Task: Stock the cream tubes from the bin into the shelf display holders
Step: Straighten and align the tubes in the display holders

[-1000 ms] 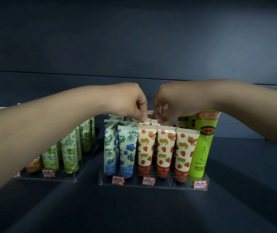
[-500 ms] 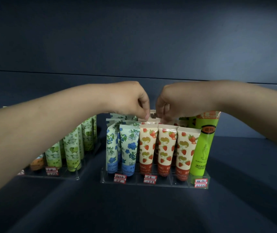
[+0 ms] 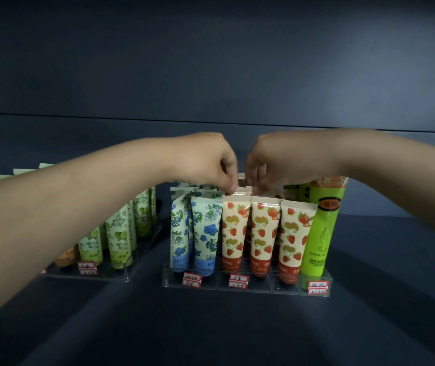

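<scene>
- The front strawberry tubes (image 3: pixel 263 233) stand upright in the clear holder (image 3: pixel 245 286). Their long axis is vertical, with dark red caps down and flat crimped ends up.
- The rear strawberry tubes (image 3: pixel 238 192) stand the same way behind them in the holder's middle rows; I see only their crimped tops.
- My left hand (image 3: pixel 205 161) reaches in from the left with fingers curled, thumb and forefinger pinching a crimped top in those rear rows.
- My right hand (image 3: pixel 277 159) mirrors it, fingers curled and clamped on neighbouring crimped tops. I cannot tell exactly which tube each hand grips.
- The strawberry tubes are cream-coloured and glossy, printed with red berries and olive blossoms, and taper from a wide flat seal to a round cap.
- The blue-flower tubes (image 3: pixel 205 233) to their left and a tall lime-green tube (image 3: pixel 322 228) to their right share the holder.
- The holder is transparent plastic with dividers and carries red-bordered price labels (image 3: pixel 238 281) on its front lip.
- A second clear holder (image 3: pixel 92 276) to the left carries green-leaf tubes (image 3: pixel 118 233).
- Both holders sit on a dark matte shelf (image 3: pixel 211 328).
</scene>
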A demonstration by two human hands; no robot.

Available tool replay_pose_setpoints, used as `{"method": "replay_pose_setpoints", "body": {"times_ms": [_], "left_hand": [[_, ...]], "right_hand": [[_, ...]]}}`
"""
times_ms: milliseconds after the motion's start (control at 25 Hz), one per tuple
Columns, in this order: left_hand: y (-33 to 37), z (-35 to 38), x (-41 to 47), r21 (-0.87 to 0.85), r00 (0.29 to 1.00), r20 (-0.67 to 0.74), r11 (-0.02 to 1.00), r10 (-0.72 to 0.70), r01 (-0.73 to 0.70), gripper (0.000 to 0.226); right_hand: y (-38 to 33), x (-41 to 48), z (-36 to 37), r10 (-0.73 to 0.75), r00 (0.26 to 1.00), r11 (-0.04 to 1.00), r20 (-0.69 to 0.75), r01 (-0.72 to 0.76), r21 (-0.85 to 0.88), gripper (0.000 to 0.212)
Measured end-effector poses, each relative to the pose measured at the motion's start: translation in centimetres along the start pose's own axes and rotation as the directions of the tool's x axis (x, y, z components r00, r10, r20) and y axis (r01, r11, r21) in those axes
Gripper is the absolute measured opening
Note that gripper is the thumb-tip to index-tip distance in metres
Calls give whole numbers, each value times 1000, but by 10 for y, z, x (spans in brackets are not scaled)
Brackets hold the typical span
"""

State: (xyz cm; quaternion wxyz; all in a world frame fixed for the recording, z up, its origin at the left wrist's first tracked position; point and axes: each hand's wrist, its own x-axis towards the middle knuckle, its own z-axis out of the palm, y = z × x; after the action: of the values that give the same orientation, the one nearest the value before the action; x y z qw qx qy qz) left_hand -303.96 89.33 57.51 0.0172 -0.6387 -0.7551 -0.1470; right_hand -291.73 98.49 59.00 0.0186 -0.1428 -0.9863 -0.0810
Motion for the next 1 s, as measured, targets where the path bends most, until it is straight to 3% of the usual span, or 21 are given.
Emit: {"method": "replay_pose_setpoints", "body": {"times_ms": [280,400,520,680,1000], "left_hand": [[1,-5,-12,-75,995,-80,996,-55,49,8],[-6,-12,-26,-133,960,-240,985,-142,112,10],[-18,-17,-47,-185,882,-404,966,-243,181,17],[-24,-11,-79,-232,902,-329,950,-281,211,30],[-23,16,-84,-244,922,-272,946,-277,212,20]], "right_hand": [[1,-5,-4,-1,1000,1000,-18,1,3,16],[0,-9,-9,10,993,1000,-116,-7,21,22],[-13,-12,-12,3,970,991,-243,30,131,22],[-37,-12,-6,-41,966,952,-254,115,282,18],[-54,-7,16,-12,979,968,-205,63,243,21]]}}
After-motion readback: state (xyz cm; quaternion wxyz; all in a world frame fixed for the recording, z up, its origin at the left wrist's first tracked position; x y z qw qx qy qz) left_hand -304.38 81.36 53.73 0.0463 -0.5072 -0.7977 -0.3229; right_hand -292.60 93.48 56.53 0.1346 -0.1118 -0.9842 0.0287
